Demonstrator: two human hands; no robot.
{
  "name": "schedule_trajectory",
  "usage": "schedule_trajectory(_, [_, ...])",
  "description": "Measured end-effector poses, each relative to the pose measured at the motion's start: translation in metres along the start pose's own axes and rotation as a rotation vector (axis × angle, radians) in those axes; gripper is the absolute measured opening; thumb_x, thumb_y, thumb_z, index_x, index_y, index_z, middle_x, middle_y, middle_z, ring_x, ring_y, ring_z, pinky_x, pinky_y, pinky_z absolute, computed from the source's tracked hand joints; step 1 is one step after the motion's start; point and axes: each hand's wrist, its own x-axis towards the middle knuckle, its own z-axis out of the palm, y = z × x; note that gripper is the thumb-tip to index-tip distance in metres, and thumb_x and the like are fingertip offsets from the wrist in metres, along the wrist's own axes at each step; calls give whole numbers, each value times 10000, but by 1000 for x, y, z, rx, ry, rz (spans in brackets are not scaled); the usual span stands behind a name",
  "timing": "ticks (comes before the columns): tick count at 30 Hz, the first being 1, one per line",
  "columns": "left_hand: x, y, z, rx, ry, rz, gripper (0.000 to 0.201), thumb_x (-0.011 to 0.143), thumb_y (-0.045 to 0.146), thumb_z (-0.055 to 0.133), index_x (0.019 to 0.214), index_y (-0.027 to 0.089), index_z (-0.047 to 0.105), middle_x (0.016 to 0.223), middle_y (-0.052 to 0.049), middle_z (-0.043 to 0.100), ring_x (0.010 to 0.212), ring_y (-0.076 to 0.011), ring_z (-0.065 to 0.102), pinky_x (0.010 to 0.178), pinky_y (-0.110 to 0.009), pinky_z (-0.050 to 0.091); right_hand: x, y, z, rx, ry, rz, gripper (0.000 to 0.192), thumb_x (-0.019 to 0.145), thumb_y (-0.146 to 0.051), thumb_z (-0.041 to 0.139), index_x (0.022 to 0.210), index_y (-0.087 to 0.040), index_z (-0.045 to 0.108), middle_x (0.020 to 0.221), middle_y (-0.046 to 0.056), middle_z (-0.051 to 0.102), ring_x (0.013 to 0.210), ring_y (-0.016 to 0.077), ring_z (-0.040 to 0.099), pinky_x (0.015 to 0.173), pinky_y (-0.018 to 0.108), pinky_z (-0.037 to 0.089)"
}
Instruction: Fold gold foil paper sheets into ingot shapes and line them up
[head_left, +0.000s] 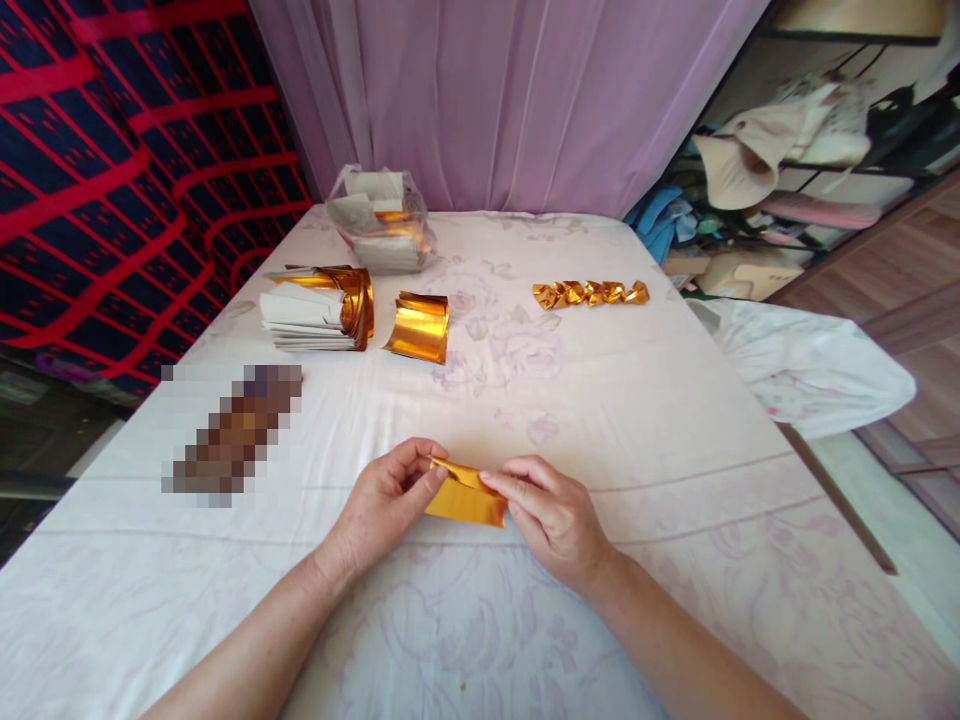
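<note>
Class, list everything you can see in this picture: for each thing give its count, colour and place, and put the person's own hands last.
Gold sheet: one, gold, near table edge, pinched by both hands.
Folded gold pieces: a row, gold, right of centre, far side.
Curled gold sheets: a small stack, gold, centre left.
Paper stack: one, white and gold, left of the curled sheets.
Plastic bag: one, clear, holding paper, far left.
Tablecloth: one, white with pale flowers, over the table.
Curtain: one, lilac, behind.
Left hand: grip on sheet's left end.
Right hand: grip on sheet's right end.
</note>
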Motion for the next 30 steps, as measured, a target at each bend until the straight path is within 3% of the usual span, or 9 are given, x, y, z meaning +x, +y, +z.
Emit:
schedule_trajectory(3, [1,-3,1,-3,42,22,330,802,425,691,994,181,580,755,2,674,670,-130,639,621,-235,491,1,-2,-1,80,-28,40,418,880,-120,492,1247,-261,633,1037,67,687,876,165,672,771,293,568])
schedule_trajectory(6, [0,-5,1,61,78,60,322,812,378,666,1065,196,584,761,11,676,699,-138,655,653,-250,512,2,-4,-2,154,-53,127,423,855,-195,555,1274,-232,599,990,61,704,792,162,669,747,303,571])
schedule_trajectory(10, [-2,-3,3,115,72,83,356,817,362,656,1129,205,587,775,10,682,710,-143,659,668,-264,521,4,-5,2,177,-46,253,189,885,-240,550,1008,-221,693,812,27,716,697,147,663,643,254,530])
schedule_trajectory(13, [-3,-1,6,1,34,44,377,791,399,703,1087,198,585,774,4,683,716,-147,661,681,-274,529,5,-7,5,250,-58,365,140,873,-230,547,816,-217,674,717,2,699,630,130,640,574,221,484])
schedule_trajectory(17, [0,1,7,-179,-10,-28,429,736,464,769,988,178,572,766,0,675,676,-128,645,640,-243,506,6,-13,8,374,-96,458,142,864,-256,531,763,-206,618,649,-24,652,551,104,584,502,194,429])
schedule_trajectory(21, [0,1,7,-238,-6,-14,446,747,443,765,1035,196,529,755,19,663,662,-119,637,638,-235,501,7,-19,6,396,-176,461,92,842,-256,555,779,-208,602,673,-26,651,574,102,583,496,188,414])
schedule_trajectory(23, [-1,1,7,-168,-1,8,438,772,408,732,1090,214,502,762,25,660,667,-128,639,641,-246,502,7,-20,5,381,-190,456,73,838,-258,568,848,-210,622,723,-15,669,606,110,595,509,193,426])
schedule_trajectory(27, [-6,2,9,173,-21,80,446,822,296,632,1238,250,476,816,26,681,689,-134,632,635,-247,476,10,-19,4,379,-100,410,159,861,-273,559,980,-202,638,819,18,687,659,120,610,536,206,450])
schedule_trajectory(30, [-8,3,12,327,-76,132,548,834,243,590,1355,272,423,829,34,696,716,-137,640,685,-263,480,11,-19,7,396,-74,379,110,853,-259,569,917,-200,637,768,7,669,619,111,589,535,208,440])
